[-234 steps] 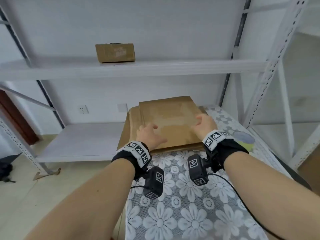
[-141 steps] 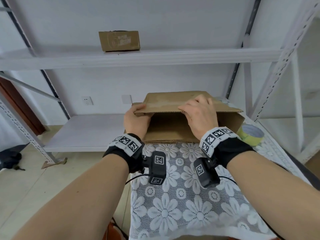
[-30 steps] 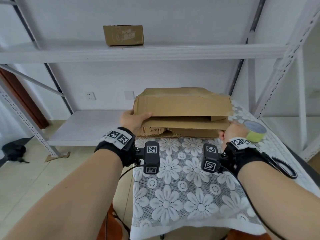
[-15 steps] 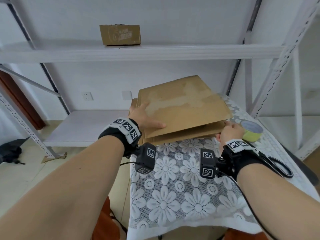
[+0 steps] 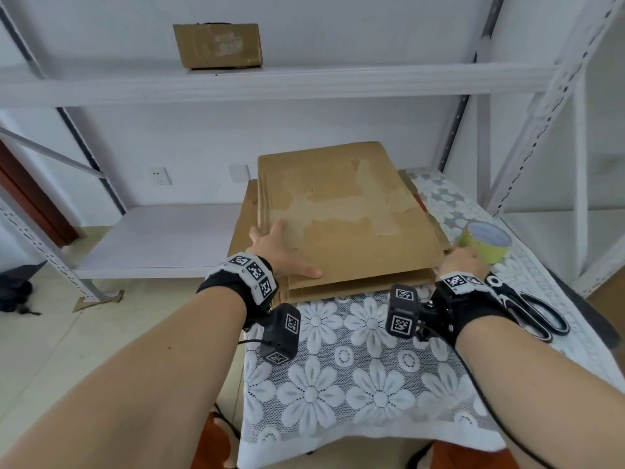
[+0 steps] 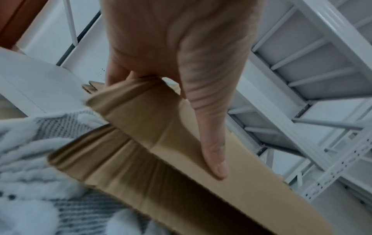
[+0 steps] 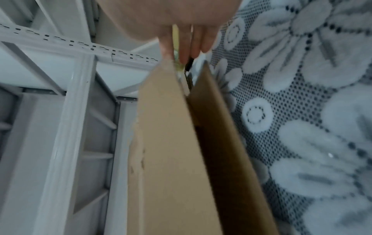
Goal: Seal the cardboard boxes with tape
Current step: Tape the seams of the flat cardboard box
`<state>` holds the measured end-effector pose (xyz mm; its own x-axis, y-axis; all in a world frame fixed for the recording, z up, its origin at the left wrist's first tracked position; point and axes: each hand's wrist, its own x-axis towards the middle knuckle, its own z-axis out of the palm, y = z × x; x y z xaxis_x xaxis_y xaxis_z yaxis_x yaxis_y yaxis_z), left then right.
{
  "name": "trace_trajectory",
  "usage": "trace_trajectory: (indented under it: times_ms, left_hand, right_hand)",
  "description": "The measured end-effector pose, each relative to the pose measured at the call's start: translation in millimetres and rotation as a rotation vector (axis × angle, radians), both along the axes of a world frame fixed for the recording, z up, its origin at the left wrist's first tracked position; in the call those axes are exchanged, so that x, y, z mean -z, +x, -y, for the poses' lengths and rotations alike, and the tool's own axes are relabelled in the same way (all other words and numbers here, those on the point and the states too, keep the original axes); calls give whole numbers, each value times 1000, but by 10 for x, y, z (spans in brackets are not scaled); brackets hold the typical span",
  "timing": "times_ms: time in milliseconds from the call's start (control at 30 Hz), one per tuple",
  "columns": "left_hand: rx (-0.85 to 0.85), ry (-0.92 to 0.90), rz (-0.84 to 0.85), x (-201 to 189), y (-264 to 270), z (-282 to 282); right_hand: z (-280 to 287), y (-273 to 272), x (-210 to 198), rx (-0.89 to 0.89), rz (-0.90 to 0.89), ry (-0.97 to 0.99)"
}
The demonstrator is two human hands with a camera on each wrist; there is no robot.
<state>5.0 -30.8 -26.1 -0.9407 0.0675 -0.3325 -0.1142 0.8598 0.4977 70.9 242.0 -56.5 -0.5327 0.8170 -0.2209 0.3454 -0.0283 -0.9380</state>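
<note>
Tablecloth nearest. Flattened cardboard box is lain on it, gripped at near left corner by left hand, thumb on top. Right hand at right corner, probably pinching the edge; blurred. Tape roll just beyond.

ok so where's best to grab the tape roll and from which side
Probably from above, fingers spanning the outer yellow wall of the tape roll. It sits flat on the lace tablecloth with its core opening upward, so the sides are exposed. The flattened cardboard box crowds its left; come from the right.
</note>
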Motion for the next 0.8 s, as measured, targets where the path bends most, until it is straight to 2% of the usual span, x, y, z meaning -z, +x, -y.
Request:
trace_trajectory:
  times_ms: [100,167,267,433,633,800]
  left_hand:
    - [-8,-26,-3,69,11,0]
    - [-5,-26,3,78,8,23]
    - [0,13,-42,79,-2,79]
    - [-27,101,-130,173,-41,234]
    - [-33,144,-221,266,-85,272]
    - [-5,139,-266,269,-157,250]
  right_hand:
    - [15,-127,-74,-1,-70,130]
    - [88,-201,-128,-131,-66,152]
    - [153,-181,-149,-335,34,170]
    - [148,-166,-137,-471,98,223]
    - [38,-219,-56,-532,125,296]
    - [8,-239,39,-435,30,360]
